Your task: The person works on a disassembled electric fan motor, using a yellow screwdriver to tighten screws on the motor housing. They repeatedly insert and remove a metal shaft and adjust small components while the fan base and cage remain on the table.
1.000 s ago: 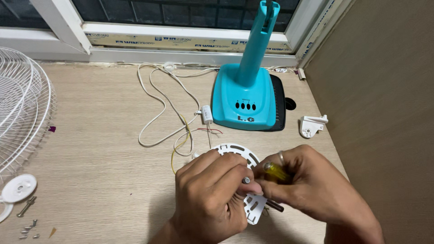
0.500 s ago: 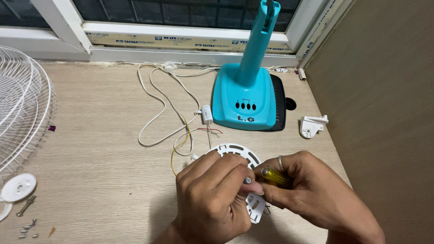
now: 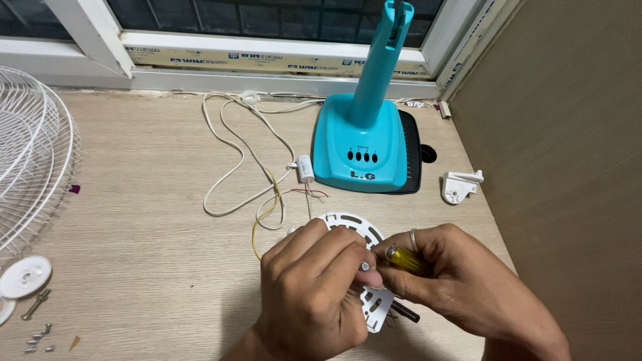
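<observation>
Right hand is clamped on a screwdriver with a yellow handle; its thumb and fingers are folded around the handle, and a ring shows on one finger. The screwdriver's long axis runs roughly left to right and slightly toward the near side, handle end pointing left toward the other hand. A dark shaft shows below the right hand, angled to the near right.

Left hand is curled shut over a white plate, a round slotted plastic part lying flat at the near centre of the table. Its fingertips pinch a small grey metal piece right against the screwdriver handle. Both hands cover most of the plate; only its far rim and a near edge show.

Farther back stands a teal fan base with an upright column, close to the window. White cable loops across the table to the left of the base, with thin yellow and red wires running toward the plate. A small white bracket lies to the right, near the brown wall. At far left is a white wire fan guard; a white cap and loose screws lie at near left.
</observation>
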